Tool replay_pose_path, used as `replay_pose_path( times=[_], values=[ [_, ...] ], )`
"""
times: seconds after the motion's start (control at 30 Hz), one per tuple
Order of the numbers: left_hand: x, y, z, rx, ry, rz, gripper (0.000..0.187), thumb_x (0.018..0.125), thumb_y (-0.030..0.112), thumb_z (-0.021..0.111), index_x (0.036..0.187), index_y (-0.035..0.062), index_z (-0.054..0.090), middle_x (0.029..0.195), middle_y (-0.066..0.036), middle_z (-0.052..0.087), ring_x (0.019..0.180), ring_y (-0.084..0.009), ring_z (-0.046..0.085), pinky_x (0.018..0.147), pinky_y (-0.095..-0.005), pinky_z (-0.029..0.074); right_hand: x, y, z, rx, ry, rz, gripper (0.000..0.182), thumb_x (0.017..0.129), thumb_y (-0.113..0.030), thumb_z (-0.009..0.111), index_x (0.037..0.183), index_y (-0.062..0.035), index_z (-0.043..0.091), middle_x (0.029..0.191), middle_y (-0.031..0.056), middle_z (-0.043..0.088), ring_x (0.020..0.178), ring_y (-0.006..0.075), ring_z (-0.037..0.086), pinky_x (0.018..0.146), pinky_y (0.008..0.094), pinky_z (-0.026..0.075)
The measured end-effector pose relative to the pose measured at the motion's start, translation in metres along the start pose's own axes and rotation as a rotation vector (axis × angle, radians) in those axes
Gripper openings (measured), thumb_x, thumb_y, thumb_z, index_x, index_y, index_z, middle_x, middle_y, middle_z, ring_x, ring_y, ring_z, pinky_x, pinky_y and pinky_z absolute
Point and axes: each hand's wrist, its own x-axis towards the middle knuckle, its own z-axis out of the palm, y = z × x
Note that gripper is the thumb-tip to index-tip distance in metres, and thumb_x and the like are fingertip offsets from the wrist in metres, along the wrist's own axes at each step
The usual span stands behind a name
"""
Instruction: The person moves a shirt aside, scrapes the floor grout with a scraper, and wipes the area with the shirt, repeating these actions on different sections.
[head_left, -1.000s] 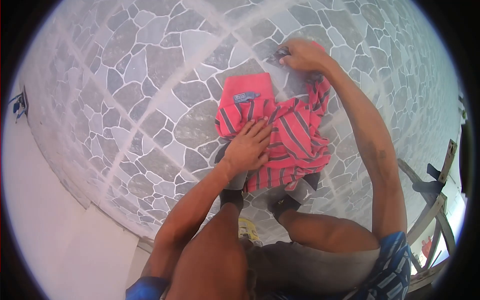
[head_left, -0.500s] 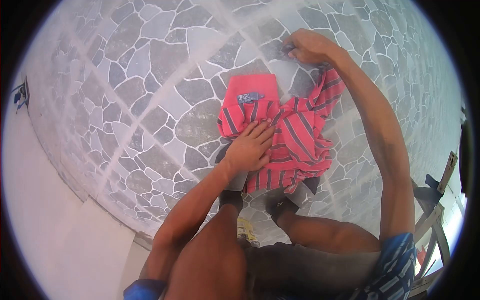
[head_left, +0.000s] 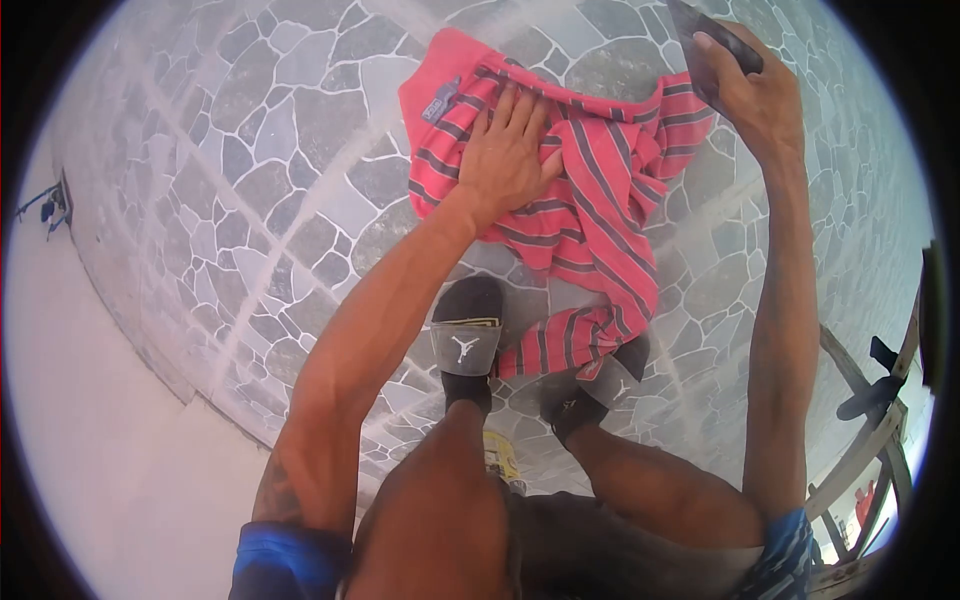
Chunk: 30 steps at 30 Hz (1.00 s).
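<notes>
A pink shirt with dark stripes (head_left: 600,210) lies crumpled on the stone-patterned floor, its collar at the upper left and one end reaching down beside the feet. My left hand (head_left: 506,155) rests flat on the shirt just below the collar, fingers spread. Up at the right, beyond the shirt's edge, my right hand (head_left: 755,95) is closed round a dark flat object (head_left: 705,60), which looks like a phone or a small panel; its exact kind is unclear.
Two feet in black socks and slides (head_left: 467,340) stand below the shirt. A yellow printed item (head_left: 500,455) lies between the legs. At the right edge is a wooden frame (head_left: 850,460). A pale wall (head_left: 120,420) runs along the left.
The shirt has moved up and turned, with my left hand on it, uncovering the left slide. My right hand has moved up and right, and the dark object now shows clearly in it.
</notes>
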Motion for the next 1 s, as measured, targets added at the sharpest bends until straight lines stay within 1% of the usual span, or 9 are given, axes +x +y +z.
replay_pose_path(
  times=[0.13,0.27,0.4,0.53,0.6,0.73,0.83,0.93,1.0],
  values=[
    [0.029,-0.006,-0.001,0.132,0.073,-0.069,0.071,0.096,0.046,0.054,0.149,-0.0002,0.042,0.158,-0.020,0.038,0.145,-0.0384,0.038,0.112,-0.0586,0.035,-0.063,-0.001,-0.040,-0.002,0.163,0.087,0.037,0.092,-0.032,0.073,0.117,-0.0051,0.074,0.091,0.0032,0.072,0.083,0.0108,0.065,0.079,0.0258,0.051],
    [-0.015,-0.006,-0.026,0.151,-0.074,0.043,0.074,0.094,0.047,0.056,0.149,-0.0013,0.044,0.158,-0.020,0.040,0.144,-0.0374,0.041,0.112,-0.0592,0.035,-0.122,0.022,-0.049,0.157,0.009,0.143,0.029,0.093,-0.021,0.070,0.112,0.0005,0.072,0.092,0.0049,0.070,0.083,0.0114,0.062,0.079,0.0276,0.050],
    [0.047,-0.019,-0.015,0.214,-0.020,0.120,0.079,0.092,0.047,0.057,0.151,-0.0020,0.040,0.160,-0.018,0.037,0.143,-0.0372,0.042,0.113,-0.0587,0.033,-0.158,0.035,-0.037,0.149,-0.125,0.259,0.023,0.094,-0.017,0.068,0.107,0.0021,0.071,0.089,0.0063,0.070,0.082,0.0111,0.061,0.076,0.0285,0.049],
    [-0.009,-0.033,-0.041,0.194,-0.182,0.144,0.082,0.091,0.049,0.057,0.151,-0.0029,0.040,0.161,-0.019,0.036,0.146,-0.0372,0.037,0.116,-0.0559,0.031,-0.159,0.023,-0.053,0.120,-0.122,0.116,0.019,0.092,-0.013,0.068,0.103,0.0020,0.070,0.087,0.0084,0.069,0.079,0.0150,0.062,0.073,0.0307,0.048],
    [-0.014,-0.042,-0.055,0.236,-0.224,0.229,0.079,0.092,0.049,0.056,0.151,-0.0024,0.040,0.160,-0.019,0.036,0.146,-0.0371,0.036,0.117,-0.0554,0.030,-0.167,0.026,-0.063,0.158,-0.170,0.101,0.018,0.091,-0.011,0.067,0.103,0.0017,0.070,0.088,0.0094,0.070,0.079,0.0166,0.062,0.074,0.0305,0.049],
    [0.036,-0.043,-0.046,0.273,-0.201,0.351,0.074,0.094,0.046,0.053,0.150,-0.0017,0.042,0.160,-0.019,0.036,0.146,-0.0369,0.036,0.118,-0.0551,0.029,-0.169,0.033,-0.048,0.175,-0.174,0.120,0.017,0.091,-0.009,0.067,0.104,0.0012,0.070,0.089,0.0100,0.070,0.079,0.0178,0.064,0.073,0.0302,0.049],
    [0.045,-0.045,-0.037,0.243,-0.158,0.322,0.073,0.094,0.046,0.052,0.149,-0.0017,0.044,0.160,-0.019,0.037,0.147,-0.0367,0.036,0.119,-0.0550,0.027,-0.172,0.028,-0.032,0.173,-0.181,-0.007,0.018,0.091,-0.009,0.067,0.105,0.0014,0.070,0.089,0.0117,0.070,0.078,0.0202,0.065,0.072,0.0306,0.050],
    [-0.054,-0.054,-0.063,0.186,-0.283,0.194,0.073,0.094,0.046,0.052,0.147,-0.0037,0.045,0.160,-0.019,0.036,0.146,-0.0368,0.036,0.121,-0.0548,0.026,-0.183,0.030,-0.045,0.089,-0.234,-0.078,0.017,0.091,-0.009,0.067,0.104,0.0016,0.070,0.090,0.0132,0.070,0.078,0.0222,0.065,0.072,0.0315,0.050],
    [-0.111,-0.061,-0.080,0.219,-0.459,0.111,0.079,0.093,0.051,0.052,0.148,-0.0044,0.043,0.161,-0.023,0.033,0.151,-0.0374,0.028,0.121,-0.0571,0.023,-0.191,0.046,-0.059,0.099,-0.280,-0.024,0.016,0.091,-0.008,0.067,0.104,0.0021,0.069,0.091,0.0142,0.070,0.076,0.0241,0.065,0.071,0.0325,0.050]
  ],
)
